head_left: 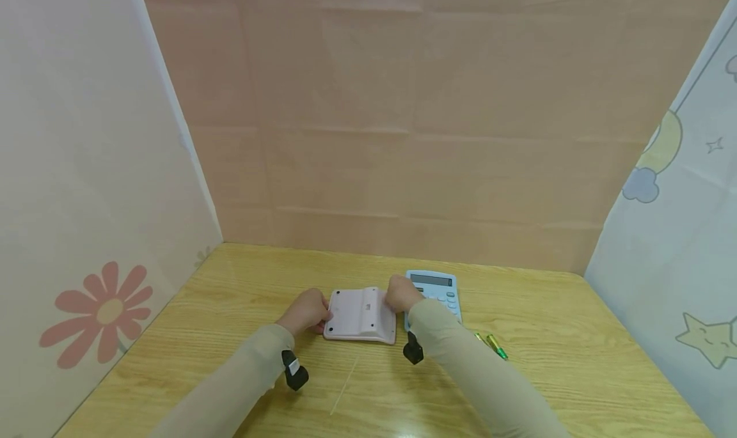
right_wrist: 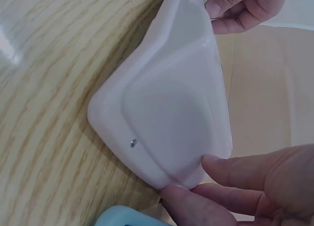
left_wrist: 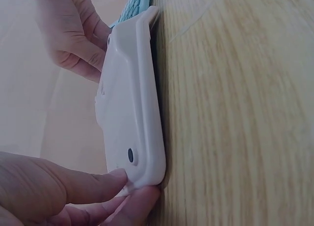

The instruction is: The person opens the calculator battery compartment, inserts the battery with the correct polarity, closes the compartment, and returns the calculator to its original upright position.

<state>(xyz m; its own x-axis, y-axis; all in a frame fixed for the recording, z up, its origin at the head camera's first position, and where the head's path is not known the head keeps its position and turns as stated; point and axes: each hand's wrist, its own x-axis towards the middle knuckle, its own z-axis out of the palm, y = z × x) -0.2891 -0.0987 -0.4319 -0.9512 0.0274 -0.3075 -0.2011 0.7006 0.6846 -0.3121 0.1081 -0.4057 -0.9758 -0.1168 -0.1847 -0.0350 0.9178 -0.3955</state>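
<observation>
A pale pink calculator [head_left: 347, 313] with its underside up shows small dark feet and a raised ridge along its right part. My left hand [head_left: 307, 310] pinches its left edge; in the left wrist view the thumb [left_wrist: 98, 186] lies on the back near a black foot, with fingers underneath. At the opposite edge my right hand [head_left: 402, 293] grips a corner between thumb and fingers [right_wrist: 196, 206], as the right wrist view shows. The calculator sits low over the wooden table. Its keys and screen are hidden beneath.
A light blue calculator [head_left: 432, 279] lies face up just right of the pink one, partly covered by my right hand and sleeve. Two green and gold batteries [head_left: 496, 346] rest beside my right forearm. A thin pale streak [head_left: 345, 385] crosses the table [head_left: 553, 336] in front.
</observation>
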